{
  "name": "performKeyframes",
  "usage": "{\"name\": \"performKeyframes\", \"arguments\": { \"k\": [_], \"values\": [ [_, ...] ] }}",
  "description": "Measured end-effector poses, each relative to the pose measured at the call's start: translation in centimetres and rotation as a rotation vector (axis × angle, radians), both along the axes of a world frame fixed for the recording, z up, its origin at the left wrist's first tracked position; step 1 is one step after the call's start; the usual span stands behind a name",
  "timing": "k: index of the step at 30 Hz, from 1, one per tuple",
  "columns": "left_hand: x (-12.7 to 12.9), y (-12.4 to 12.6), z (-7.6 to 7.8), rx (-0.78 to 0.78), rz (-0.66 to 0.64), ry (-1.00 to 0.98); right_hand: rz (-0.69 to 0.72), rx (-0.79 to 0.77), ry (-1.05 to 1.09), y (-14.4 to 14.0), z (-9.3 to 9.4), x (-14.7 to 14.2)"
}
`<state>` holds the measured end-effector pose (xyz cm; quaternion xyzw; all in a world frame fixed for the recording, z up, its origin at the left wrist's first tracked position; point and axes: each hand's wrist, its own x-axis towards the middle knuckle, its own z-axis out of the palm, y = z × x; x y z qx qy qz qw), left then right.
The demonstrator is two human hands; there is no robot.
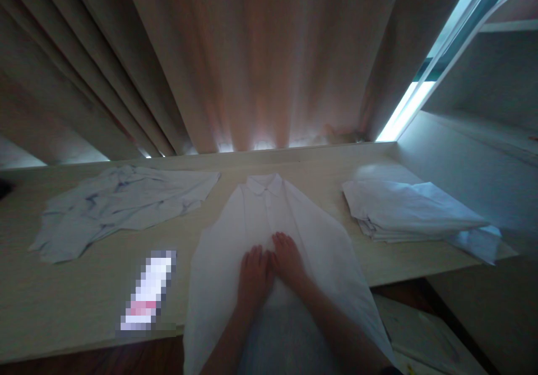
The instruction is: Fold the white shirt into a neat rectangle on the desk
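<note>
A white shirt (pixel 290 218) lies spread at the lower centre of the frame, collar pointing toward the curtain (pixel 260 55) at the top, its hem hanging off the near edge of the table (pixel 84 285). Its two sides look already turned in toward the middle, giving it a narrow-topped, wide-bottomed shape, though in this dim light the fold lines are hard to make out. It has not been folded up lengthwise.

At the right of the frame a stack of folded shirts (pixel 403 212) sits on the table, so some pieces appear finished. At the upper left a crumpled pale blue shirt (pixel 121 201) lies loose and unfolded. A blurred-out object (pixel 148 291) rests at the lower left, just beside the white shirt.

Both forearms come up from the bottom edge and meet in the middle of the shirt. The left hand (pixel 254 274) and right hand (pixel 288 260) lie palm down, side by side and touching, fingers stretched flat and slightly spread, pressing on the cloth rather than gripping it.
</note>
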<state>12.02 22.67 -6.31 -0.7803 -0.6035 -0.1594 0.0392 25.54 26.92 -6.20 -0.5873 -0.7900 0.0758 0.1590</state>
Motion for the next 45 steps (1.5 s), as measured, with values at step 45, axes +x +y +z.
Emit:
{"name": "performKeyframes", "arguments": {
  "k": [45],
  "values": [
    [-1.1, 2.7, 0.3, -0.025, 0.093, 0.029, -0.016, 0.013, -0.024, 1.4, 2.9, 0.5]
  ]
}}
